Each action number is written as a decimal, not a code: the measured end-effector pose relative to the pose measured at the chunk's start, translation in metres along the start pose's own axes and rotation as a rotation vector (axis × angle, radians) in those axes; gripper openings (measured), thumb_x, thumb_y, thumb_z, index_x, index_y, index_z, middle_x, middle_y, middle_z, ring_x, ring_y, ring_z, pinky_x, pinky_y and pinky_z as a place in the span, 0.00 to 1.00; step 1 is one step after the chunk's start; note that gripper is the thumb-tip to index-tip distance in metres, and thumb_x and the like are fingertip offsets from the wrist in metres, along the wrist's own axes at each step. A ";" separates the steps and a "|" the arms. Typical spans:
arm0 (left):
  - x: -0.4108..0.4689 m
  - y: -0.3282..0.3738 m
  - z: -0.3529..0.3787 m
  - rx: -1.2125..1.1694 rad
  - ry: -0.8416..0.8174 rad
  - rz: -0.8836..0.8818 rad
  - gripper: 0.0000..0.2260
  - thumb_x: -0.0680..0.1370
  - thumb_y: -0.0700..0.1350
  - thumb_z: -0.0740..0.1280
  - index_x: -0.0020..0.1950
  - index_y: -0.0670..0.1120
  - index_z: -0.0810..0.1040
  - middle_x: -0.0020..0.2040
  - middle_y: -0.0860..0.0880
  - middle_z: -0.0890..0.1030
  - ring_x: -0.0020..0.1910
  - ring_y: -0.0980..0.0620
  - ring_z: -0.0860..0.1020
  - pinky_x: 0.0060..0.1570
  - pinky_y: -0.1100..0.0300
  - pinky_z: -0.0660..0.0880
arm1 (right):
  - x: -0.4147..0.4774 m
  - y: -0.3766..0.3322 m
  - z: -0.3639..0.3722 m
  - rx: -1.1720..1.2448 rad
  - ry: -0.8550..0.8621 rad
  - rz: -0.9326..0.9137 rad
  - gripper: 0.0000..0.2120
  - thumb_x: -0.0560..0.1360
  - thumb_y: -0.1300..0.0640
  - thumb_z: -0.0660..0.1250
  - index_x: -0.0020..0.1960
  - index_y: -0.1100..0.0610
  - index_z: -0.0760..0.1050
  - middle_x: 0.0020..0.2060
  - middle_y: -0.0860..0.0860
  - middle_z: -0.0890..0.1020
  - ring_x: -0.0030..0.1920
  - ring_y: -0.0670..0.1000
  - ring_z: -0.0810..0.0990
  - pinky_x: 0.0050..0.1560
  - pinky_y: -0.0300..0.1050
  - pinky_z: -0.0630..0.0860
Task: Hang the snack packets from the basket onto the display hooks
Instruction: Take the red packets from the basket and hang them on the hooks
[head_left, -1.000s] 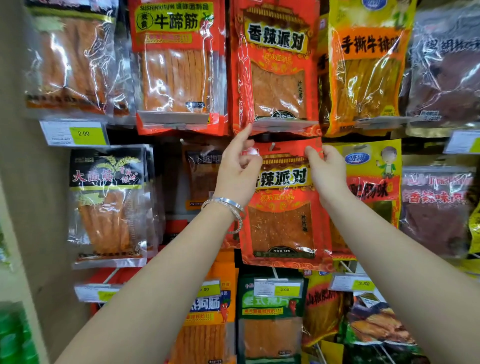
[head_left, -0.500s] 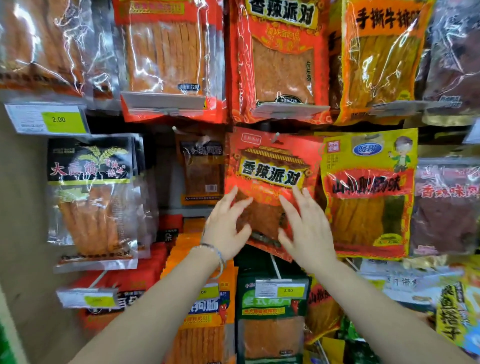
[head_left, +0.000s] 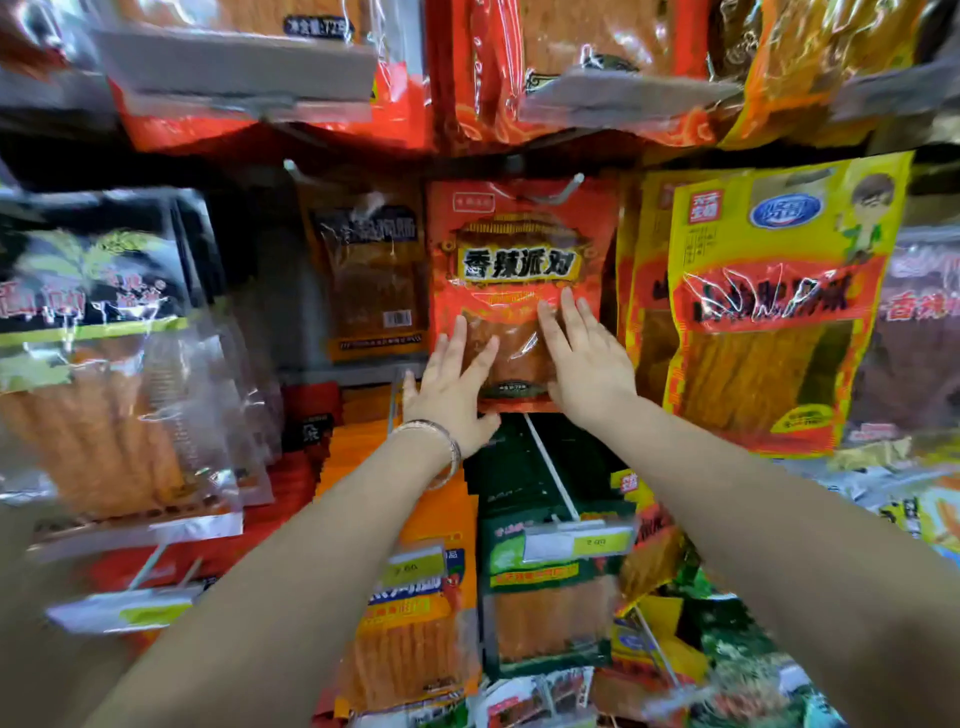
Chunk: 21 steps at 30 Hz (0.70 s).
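While both lie flat with fingers straight and spread, the left hand and right hand press on the lower half of the red packet, gripping nothing. This is probably to smooth it and settle it square. The packet hangs upright from a hook, blurred at its top edge. A brown packet sits further back on one side, a yellow packet just beside it on the other. It looks hung. No basket is in view.
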<state>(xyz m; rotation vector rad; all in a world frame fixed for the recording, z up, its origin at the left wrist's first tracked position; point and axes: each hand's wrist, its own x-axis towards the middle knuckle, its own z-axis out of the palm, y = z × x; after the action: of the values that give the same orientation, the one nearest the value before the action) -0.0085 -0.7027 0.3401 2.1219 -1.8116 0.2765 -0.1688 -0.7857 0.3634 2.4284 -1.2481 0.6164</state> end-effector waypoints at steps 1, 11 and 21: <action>0.003 0.000 -0.004 -0.021 -0.020 -0.009 0.39 0.74 0.55 0.65 0.74 0.65 0.41 0.72 0.58 0.26 0.75 0.51 0.38 0.71 0.39 0.46 | 0.004 -0.001 -0.004 0.004 -0.031 0.011 0.41 0.76 0.58 0.64 0.77 0.53 0.38 0.77 0.56 0.40 0.77 0.56 0.43 0.74 0.50 0.54; -0.050 0.016 -0.049 -0.381 0.009 -0.012 0.21 0.76 0.46 0.64 0.70 0.47 0.69 0.72 0.42 0.64 0.73 0.48 0.60 0.69 0.61 0.56 | -0.042 -0.014 -0.058 0.451 -0.071 0.126 0.22 0.75 0.56 0.62 0.69 0.53 0.68 0.62 0.56 0.76 0.60 0.58 0.75 0.55 0.48 0.72; -0.394 0.036 0.058 -1.094 -0.227 -0.503 0.17 0.67 0.37 0.74 0.52 0.31 0.79 0.46 0.35 0.80 0.34 0.64 0.74 0.40 0.73 0.66 | -0.356 -0.087 -0.004 0.992 -0.397 0.334 0.12 0.74 0.67 0.65 0.57 0.62 0.74 0.38 0.53 0.76 0.37 0.49 0.72 0.41 0.39 0.68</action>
<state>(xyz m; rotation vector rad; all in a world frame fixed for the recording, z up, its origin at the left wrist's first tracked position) -0.1149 -0.3672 0.1498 1.6734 -1.0095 -0.8964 -0.2831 -0.4944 0.1724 3.2729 -1.8468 1.0820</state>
